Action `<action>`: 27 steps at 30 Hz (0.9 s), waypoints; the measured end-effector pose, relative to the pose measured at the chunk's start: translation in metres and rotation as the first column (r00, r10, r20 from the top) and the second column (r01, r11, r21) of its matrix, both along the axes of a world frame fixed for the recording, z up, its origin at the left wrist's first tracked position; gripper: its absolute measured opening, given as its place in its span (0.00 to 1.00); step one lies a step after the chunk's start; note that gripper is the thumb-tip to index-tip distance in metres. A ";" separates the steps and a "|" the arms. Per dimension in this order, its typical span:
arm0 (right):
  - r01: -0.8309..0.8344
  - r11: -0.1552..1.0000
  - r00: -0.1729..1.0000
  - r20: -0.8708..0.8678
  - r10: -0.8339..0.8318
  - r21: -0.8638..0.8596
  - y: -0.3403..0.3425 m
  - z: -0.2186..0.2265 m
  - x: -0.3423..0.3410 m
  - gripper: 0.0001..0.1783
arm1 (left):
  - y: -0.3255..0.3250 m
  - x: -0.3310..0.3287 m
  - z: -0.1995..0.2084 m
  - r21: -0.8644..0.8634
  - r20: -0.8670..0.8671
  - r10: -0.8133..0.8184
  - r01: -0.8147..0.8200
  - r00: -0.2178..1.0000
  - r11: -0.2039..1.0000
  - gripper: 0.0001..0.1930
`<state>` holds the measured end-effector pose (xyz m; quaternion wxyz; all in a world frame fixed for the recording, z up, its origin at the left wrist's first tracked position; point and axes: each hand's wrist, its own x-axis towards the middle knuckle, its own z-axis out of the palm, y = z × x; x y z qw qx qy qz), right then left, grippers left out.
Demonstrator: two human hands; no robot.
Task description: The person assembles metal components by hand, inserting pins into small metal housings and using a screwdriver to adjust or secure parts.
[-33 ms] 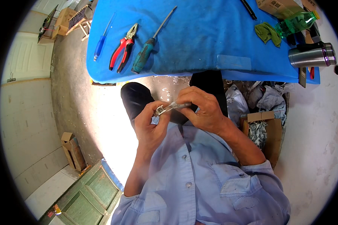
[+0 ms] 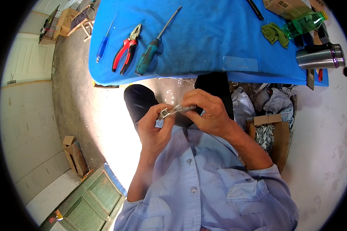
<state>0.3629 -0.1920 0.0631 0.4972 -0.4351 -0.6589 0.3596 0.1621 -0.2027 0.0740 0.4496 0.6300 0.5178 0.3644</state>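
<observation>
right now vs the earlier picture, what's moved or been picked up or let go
Nothing has visibly moved, been taken hold of or let go. The left hand and right hand still pinch the small grey part between them, and the pliers, blue-handled screwdriver and teal-handled screwdriver lie as before.

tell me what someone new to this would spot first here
The bright blue table cover would likely catch the eye first, with red-and-black pliers lying between two screwdrivers on its left side. Below it, over the lap, a small pale piece is held between the left grip and the right grip. At the table's right end, a green bottle and a steel flask stand out.
</observation>
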 end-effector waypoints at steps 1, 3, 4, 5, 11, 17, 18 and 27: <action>-0.004 1.000 1.000 0.000 0.004 -0.008 0.000 -0.001 0.000 0.16 | 0.000 -0.001 0.000 0.004 -0.009 -0.008 0.008 1.000 1.000 0.08; -0.014 1.000 1.000 0.012 0.014 -0.014 -0.001 -0.001 0.001 0.16 | 0.000 -0.001 -0.001 -0.019 0.002 -0.002 0.002 1.000 1.000 0.07; -0.020 1.000 1.000 0.024 0.020 -0.012 -0.001 0.001 0.001 0.15 | -0.001 0.000 -0.001 -0.046 0.024 0.011 -0.010 1.000 0.999 0.07; -0.025 1.000 0.999 0.035 0.026 -0.011 -0.002 0.002 0.001 0.15 | -0.002 0.001 -0.001 -0.073 0.045 0.025 -0.021 0.999 0.997 0.07; -0.034 0.999 0.998 -0.047 0.032 -0.032 -0.003 -0.001 0.001 0.16 | -0.002 0.004 -0.001 -0.079 0.159 0.039 -0.026 0.986 0.996 0.07; -0.029 0.997 0.996 -0.085 0.023 -0.072 -0.005 -0.001 0.001 0.18 | 0.000 0.005 0.001 -0.087 0.124 0.042 -0.031 0.991 0.996 0.06; -0.028 0.997 0.996 -0.083 0.022 -0.069 -0.005 -0.002 0.001 0.18 | 0.001 0.006 0.002 -0.098 0.137 0.045 -0.031 0.990 0.995 0.06; -0.024 0.995 0.998 -0.062 0.018 -0.100 -0.007 -0.001 0.002 0.17 | 0.003 0.006 0.002 -0.159 0.201 0.059 -0.027 0.978 0.987 0.06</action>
